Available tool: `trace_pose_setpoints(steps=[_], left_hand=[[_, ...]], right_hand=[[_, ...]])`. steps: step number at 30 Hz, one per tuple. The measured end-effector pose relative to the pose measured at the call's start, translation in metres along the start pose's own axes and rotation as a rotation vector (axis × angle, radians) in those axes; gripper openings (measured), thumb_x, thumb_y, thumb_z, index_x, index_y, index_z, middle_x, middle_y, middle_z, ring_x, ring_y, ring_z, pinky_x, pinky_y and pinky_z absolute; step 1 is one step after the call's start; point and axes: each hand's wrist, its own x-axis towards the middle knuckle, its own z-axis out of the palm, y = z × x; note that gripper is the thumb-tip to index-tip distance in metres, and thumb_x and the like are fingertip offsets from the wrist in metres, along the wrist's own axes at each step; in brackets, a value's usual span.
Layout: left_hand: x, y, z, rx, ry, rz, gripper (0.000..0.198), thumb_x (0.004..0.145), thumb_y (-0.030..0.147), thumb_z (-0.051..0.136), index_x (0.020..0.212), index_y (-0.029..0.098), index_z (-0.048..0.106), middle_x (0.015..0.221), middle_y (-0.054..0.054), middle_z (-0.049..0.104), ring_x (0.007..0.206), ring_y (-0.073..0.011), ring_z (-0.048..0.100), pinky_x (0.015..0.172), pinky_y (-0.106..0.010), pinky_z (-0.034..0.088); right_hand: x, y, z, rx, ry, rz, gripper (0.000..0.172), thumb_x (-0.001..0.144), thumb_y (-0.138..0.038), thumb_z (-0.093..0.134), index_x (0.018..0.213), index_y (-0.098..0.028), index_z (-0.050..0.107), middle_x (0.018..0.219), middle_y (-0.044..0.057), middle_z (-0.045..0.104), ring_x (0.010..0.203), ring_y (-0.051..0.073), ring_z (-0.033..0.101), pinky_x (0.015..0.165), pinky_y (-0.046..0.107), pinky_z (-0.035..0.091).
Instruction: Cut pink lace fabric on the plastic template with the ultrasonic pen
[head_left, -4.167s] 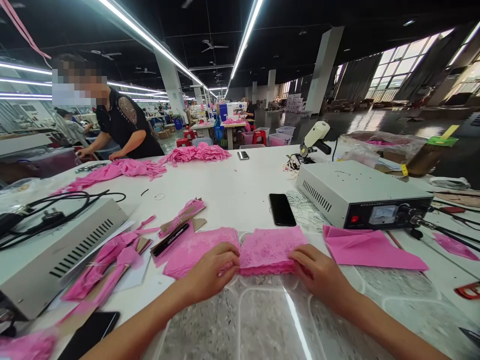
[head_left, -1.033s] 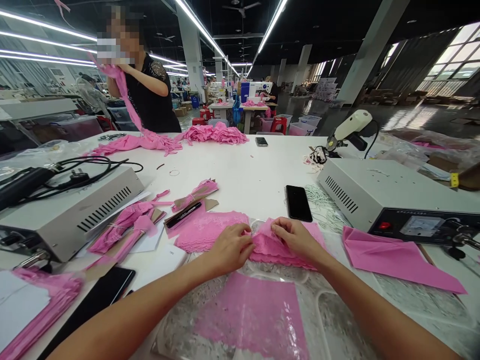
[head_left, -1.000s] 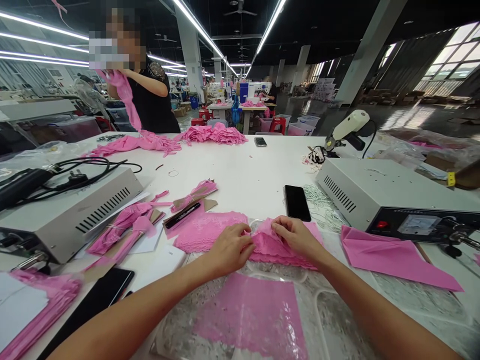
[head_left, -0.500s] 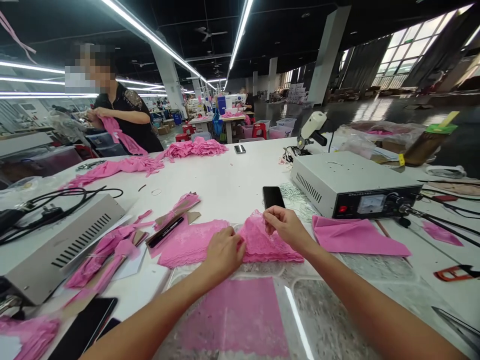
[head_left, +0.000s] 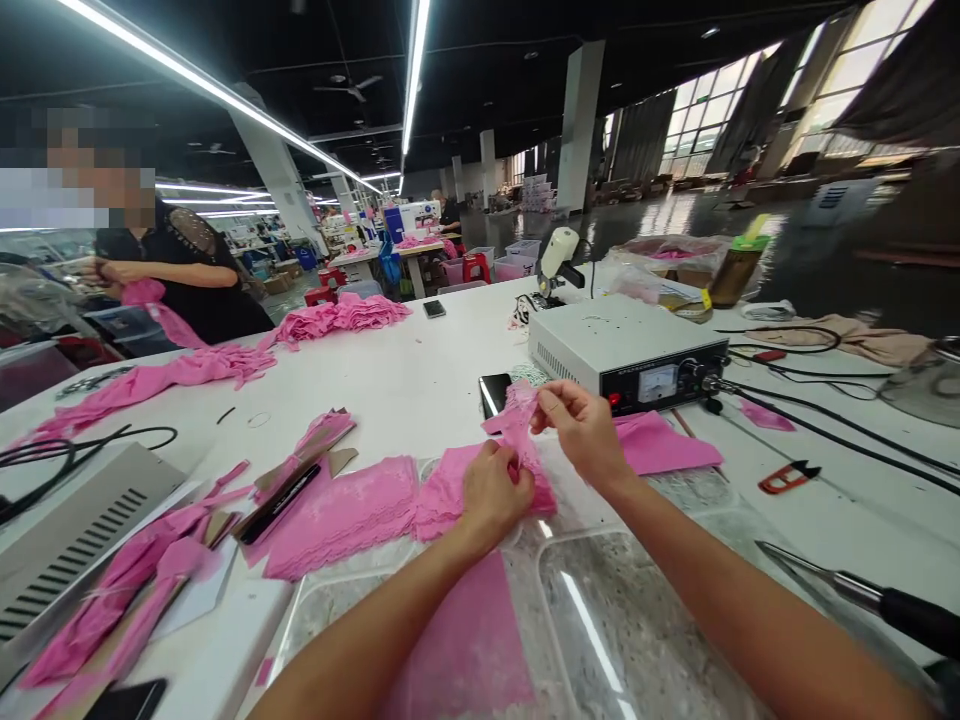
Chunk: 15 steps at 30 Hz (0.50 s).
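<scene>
A thin pink lace piece (head_left: 517,420) is lifted off the table between my two hands. My right hand (head_left: 583,432) pinches its upper right edge between thumb and fingers. Lower down, my left hand (head_left: 496,492) has its fingers closed on the lace, just over a pile of pink lace (head_left: 442,492). Beside that pile on the left lies a stack of scallop-edged lace pieces (head_left: 341,520). A flat pink sheet (head_left: 472,640) shows below my left wrist, on or under the clear, glossy cover (head_left: 592,570). Behind the lace rests a black phone (head_left: 493,395).
A grey machine box (head_left: 630,345) with a dial stands at right, next to folded pink fabric (head_left: 664,442). Orange-handled thread snips (head_left: 789,477) and a black-handled metal tool (head_left: 862,590) lie nearer me. Another vented box (head_left: 90,540) stands left. A co-worker (head_left: 180,265) handles pink fabric.
My view has swung to the right. The lace between my hands is raised and stretched upright, and my left hand has come closer to my right. The metal tool has come into fuller view.
</scene>
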Motion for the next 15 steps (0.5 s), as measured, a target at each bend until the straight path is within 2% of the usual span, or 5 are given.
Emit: trace_pose_setpoints(steps=[3,6,9,12,15], left_hand=[[-0.001,0.011,0.002,-0.018,0.042,0.159,0.008,0.083,0.013,0.052,0.082,0.018,0.058,0.089,-0.007,0.060,0.084,-0.0221,0.059,0.074,-0.035,0.048],[-0.017,0.020,0.006,-0.030,0.045,0.396,0.011,0.079,0.010,0.053,0.083,0.019,0.057,0.090,-0.007,0.061,0.089,-0.0238,0.056,0.085,-0.041,0.047],[-0.044,0.026,0.013,-0.039,0.013,0.653,0.011,0.076,0.009,0.055,0.080,0.019,0.056,0.083,-0.005,0.061,0.084,-0.0223,0.055,0.096,-0.046,0.043],[-0.070,0.028,0.018,-0.039,-0.035,0.862,0.010,0.075,0.011,0.057,0.076,0.020,0.054,0.077,-0.003,0.058,0.079,-0.0203,0.054,0.102,-0.047,0.040],[-0.084,0.027,0.015,-0.043,-0.106,0.965,0.010,0.078,0.011,0.055,0.075,0.020,0.052,0.074,-0.002,0.057,0.074,-0.0187,0.052,0.099,-0.045,0.042]], right_hand=[[-0.007,-0.001,-0.046,-0.028,0.196,0.009,0.033,0.077,-0.053,0.063,0.082,-0.021,0.057,0.061,-0.002,0.059,0.056,0.015,0.058,0.061,0.031,0.052],[-0.038,0.006,-0.093,-0.080,0.330,0.081,0.036,0.075,-0.056,0.064,0.081,-0.022,0.057,0.059,-0.002,0.058,0.053,0.014,0.057,0.060,0.031,0.052],[-0.088,0.016,-0.128,-0.161,0.350,0.215,0.039,0.072,-0.058,0.066,0.068,-0.021,0.056,0.054,0.000,0.057,0.047,0.014,0.054,0.051,0.030,0.050],[-0.133,0.024,-0.150,-0.243,0.309,0.360,0.041,0.073,-0.060,0.064,0.062,-0.021,0.057,0.045,0.000,0.054,0.038,0.013,0.049,0.043,0.028,0.044],[-0.159,0.030,-0.168,-0.316,0.264,0.474,0.040,0.074,-0.060,0.060,0.064,-0.021,0.058,0.040,-0.002,0.051,0.033,0.012,0.044,0.039,0.027,0.037]])
